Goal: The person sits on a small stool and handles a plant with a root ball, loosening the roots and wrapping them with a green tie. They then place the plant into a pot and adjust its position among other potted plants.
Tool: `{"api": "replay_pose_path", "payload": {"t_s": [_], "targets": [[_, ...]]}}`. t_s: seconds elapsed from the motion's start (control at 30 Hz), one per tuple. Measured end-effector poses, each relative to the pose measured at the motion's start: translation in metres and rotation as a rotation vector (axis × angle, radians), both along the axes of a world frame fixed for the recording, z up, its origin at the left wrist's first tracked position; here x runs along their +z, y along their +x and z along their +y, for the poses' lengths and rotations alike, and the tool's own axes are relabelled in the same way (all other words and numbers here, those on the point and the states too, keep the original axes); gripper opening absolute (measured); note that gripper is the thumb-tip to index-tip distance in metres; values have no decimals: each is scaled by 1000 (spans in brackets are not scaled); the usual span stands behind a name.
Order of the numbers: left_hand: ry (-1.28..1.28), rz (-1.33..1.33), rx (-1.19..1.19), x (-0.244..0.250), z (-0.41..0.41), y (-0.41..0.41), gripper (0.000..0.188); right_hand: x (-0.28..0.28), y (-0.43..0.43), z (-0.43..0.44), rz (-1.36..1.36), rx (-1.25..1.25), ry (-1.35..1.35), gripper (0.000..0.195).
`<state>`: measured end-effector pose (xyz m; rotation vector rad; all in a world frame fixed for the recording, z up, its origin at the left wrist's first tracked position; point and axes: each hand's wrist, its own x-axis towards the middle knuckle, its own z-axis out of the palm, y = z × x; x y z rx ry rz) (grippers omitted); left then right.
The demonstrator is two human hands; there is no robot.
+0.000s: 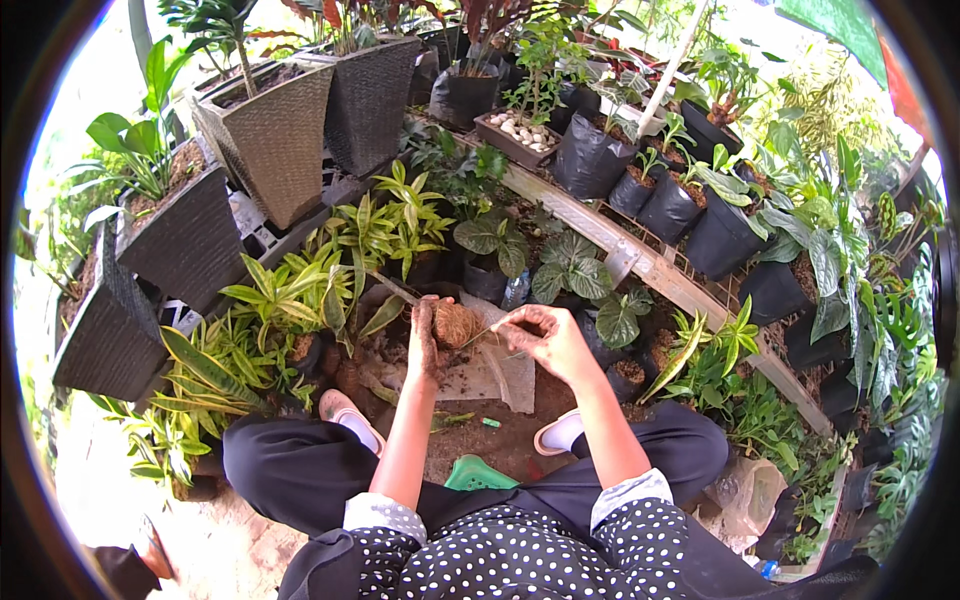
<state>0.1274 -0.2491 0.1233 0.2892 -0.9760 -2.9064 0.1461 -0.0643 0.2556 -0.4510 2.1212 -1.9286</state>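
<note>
A ball wrapped in brown fibre (454, 325) sits against the palm side of my left hand (424, 337), which holds it from the left. A plant stem (390, 285) runs up and left from the ball. To the right, my right hand (541, 339) pinches a thin strand (480, 336) that stretches towards the ball. Both hands are soiled. Beneath them a pale sheet (495, 375) with dark soil on it lies on the ground.
Tall woven-textured planters (270, 142) stand at the upper left. A metal rail (585, 225) crosses on the right, with black plant bags (592, 157) behind it. Variegated plants (292, 285) crowd the left. A green stool (478, 474) is below me; another person's foot (154, 551) shows lower left.
</note>
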Motion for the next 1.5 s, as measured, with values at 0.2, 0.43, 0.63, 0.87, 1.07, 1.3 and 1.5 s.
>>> {"api": "replay_pose_path", "payload": {"t_s": [0.2,0.43,0.63,0.87,1.07,1.3,1.5], "targets": [[-144,24,-19,3,0,5,31,15,-21,15,79,67,165,11],[-66,11,-158,5,0,9,26,29,-48,18,87,54,383,11],[6,21,-272,-1,3,10,28,4,-76,18,290,-4,626,17],[157,62,-375,-8,10,10,32,-41,-92,16,165,46,696,21],[295,61,-344,-4,11,11,30,-104,-91,15,-41,158,327,18],[291,35,-206,-4,15,6,31,-192,-42,-4,-131,-40,4,17],[85,19,-44,-23,14,-1,39,-167,18,-35,7,24,420,21]]}}
